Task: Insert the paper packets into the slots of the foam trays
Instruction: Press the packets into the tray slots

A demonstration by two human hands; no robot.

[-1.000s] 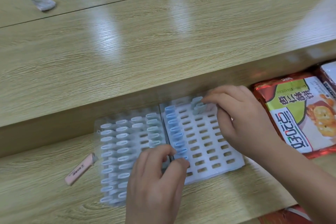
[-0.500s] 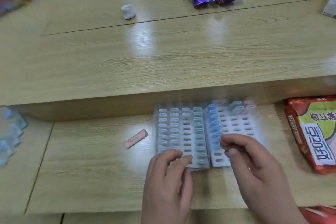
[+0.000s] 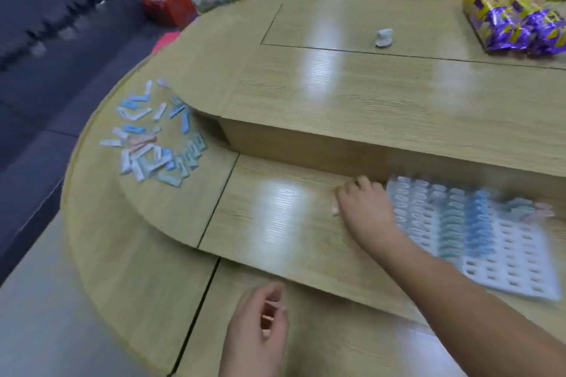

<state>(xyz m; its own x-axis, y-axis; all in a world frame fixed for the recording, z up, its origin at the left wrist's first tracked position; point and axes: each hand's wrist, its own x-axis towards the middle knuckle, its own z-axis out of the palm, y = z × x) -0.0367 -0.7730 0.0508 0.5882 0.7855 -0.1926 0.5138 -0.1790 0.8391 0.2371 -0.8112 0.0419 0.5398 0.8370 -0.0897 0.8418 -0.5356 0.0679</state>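
While loose paper packets (image 3: pixel 153 138) lie heaped well left of both grips, I judge this a restocking step: next comes a reach to that heap and a pinch on one packet. My left grip (image 3: pixel 255 326) hovers, fingers loosely curled; whether it holds anything, I cannot tell. My right grip (image 3: pixel 366 208) rests knuckles-up on the surface (image 3: pixel 275 223), its hold equally hidden. The part-filled foam trays (image 3: pixel 514 254) sit just right of it.
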